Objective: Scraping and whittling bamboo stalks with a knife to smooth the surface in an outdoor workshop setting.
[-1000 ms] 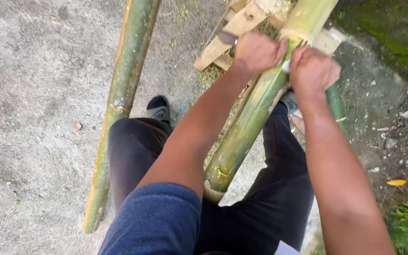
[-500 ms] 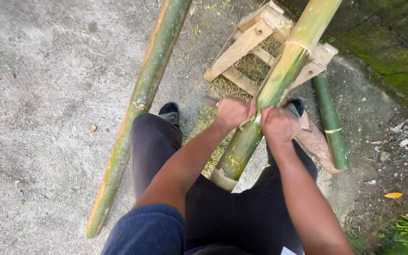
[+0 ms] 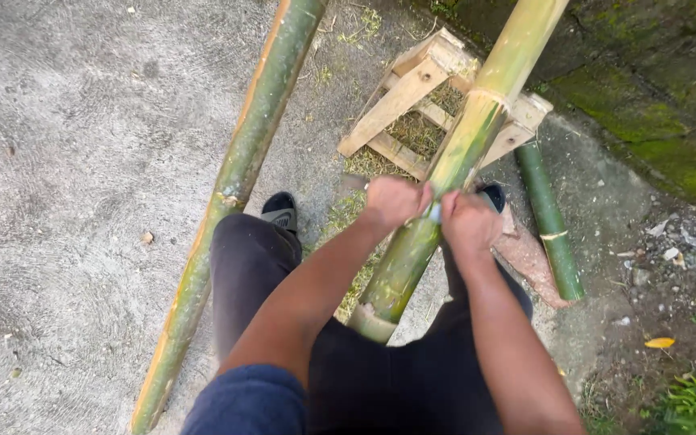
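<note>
A thick green bamboo pole (image 3: 461, 153) slants from a low wooden stand (image 3: 412, 97) down to my lap, its cut end between my thighs. My left hand (image 3: 395, 200) and my right hand (image 3: 467, 221) are fists on either side of the pole, each closed around an end of a tool that lies across it. A small pale blue part of that tool (image 3: 435, 212) shows between the fists; the rest is hidden. My legs in dark trousers straddle the pole.
A second long bamboo pole (image 3: 239, 173) lies on the concrete to my left. A short green bamboo piece (image 3: 549, 221) lies right of the stand. Shavings litter the ground under the stand. A mossy edge, gravel and plants run along the right.
Both fists have slid down the pole toward my body, from up near the stand to about midway. The view has pulled back, showing more of the stand.
</note>
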